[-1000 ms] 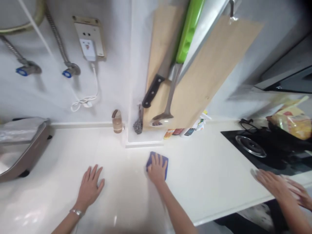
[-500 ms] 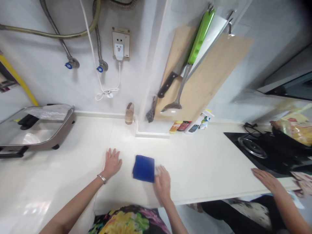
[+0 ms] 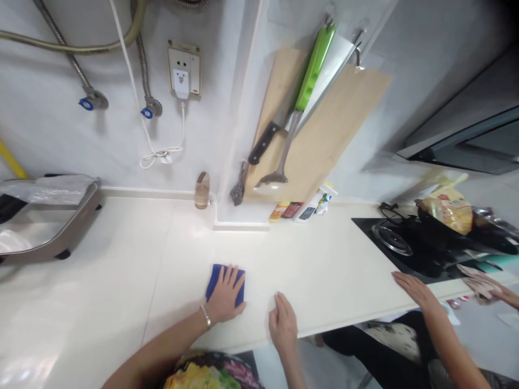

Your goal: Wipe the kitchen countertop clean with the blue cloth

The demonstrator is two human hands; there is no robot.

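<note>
- Head view, centre: showed a small blue cloth (image 3: 213, 279) flat on the white bench (image 3: 324, 265), partly hidden beneath the left hand (image 3: 223, 297).
- Spread the left hand palm down across the cloth, with fingers apart and resting over the fabric rather than gripping it; could not tell the pressure applied.
- Set the right hand (image 3: 283, 321) to the right of the cloth and apart from it, near the front edge of the bench, with fingers loosely bent and nothing seen in its grasp.
- Judged as partway through the work: in use under the palm, not yet laid aside. Could not tell the share of the bench already covered from the share left, for want of any visible boundary.
- Included, behind the cloth, a clear jar (image 3: 201, 195) beside the wall ledge; far left, a lidded pan (image 3: 79, 222).
- Included, at right, one co-worker's hand (image 3: 414, 289) beside the black cooktop (image 3: 421, 259) and, farther right, a pinkish cloth (image 3: 480, 283).
</note>
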